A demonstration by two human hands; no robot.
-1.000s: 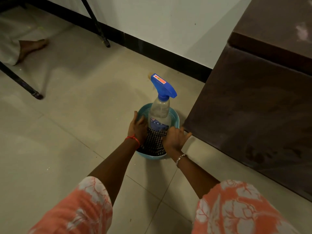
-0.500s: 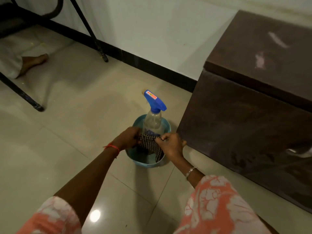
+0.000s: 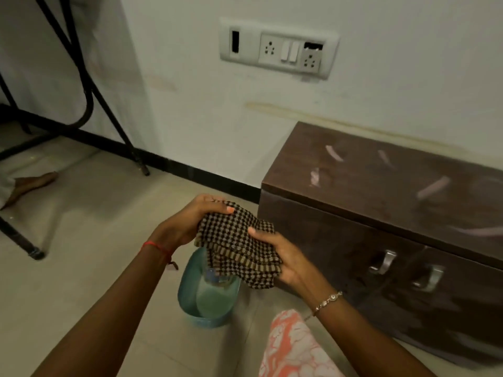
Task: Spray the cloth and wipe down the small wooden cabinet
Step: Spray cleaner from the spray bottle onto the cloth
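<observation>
A black-and-tan checked cloth (image 3: 235, 242) is bunched between both my hands, held in the air above a blue basket (image 3: 187, 300) on the floor. My left hand (image 3: 190, 223) grips its left top edge; my right hand (image 3: 283, 257) holds its lower right side. The spray bottle (image 3: 217, 278) stands in the basket, mostly hidden under the cloth; only a bit of its clear body shows. The small dark wooden cabinet (image 3: 381, 213) stands on the right against the wall, with pale smears on its top and two metal handles (image 3: 405, 268) on its front.
A black metal frame (image 3: 81, 104) stands at the left with its legs on the tiled floor. A person's bare foot (image 3: 30, 185) lies under it. A switch and socket panel (image 3: 277, 49) sits on the wall above. My patterned sleeve (image 3: 294, 349) shows at the bottom.
Both hands have lifted the cloth up out of the basket, away from the bottle. The view has tilted upward, so more of the wall and the cabinet's top shows.
</observation>
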